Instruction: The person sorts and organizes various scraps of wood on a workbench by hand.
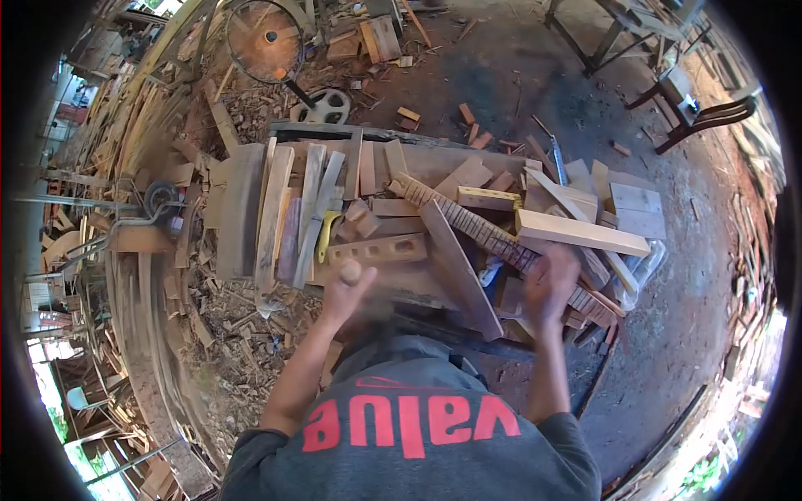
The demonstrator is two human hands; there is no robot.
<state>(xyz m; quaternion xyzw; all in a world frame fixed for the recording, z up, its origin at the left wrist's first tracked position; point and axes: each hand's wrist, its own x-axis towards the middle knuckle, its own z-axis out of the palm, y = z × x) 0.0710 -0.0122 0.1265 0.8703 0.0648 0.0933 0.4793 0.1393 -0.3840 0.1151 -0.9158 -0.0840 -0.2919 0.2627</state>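
I can read one word in here. It says "value" point(409, 426), in big, fat, red letters. It is on the front of the dark grey cloth T-shirt point(401, 476) that the worker has on. From above, looking down, the word is upside down. The "v" point(496, 416) is on the worker's right side, and the "e" point(322, 426) is on the left. A thin, curvy red line point(422, 386) is on the shirt too, nearer the worker's belly.
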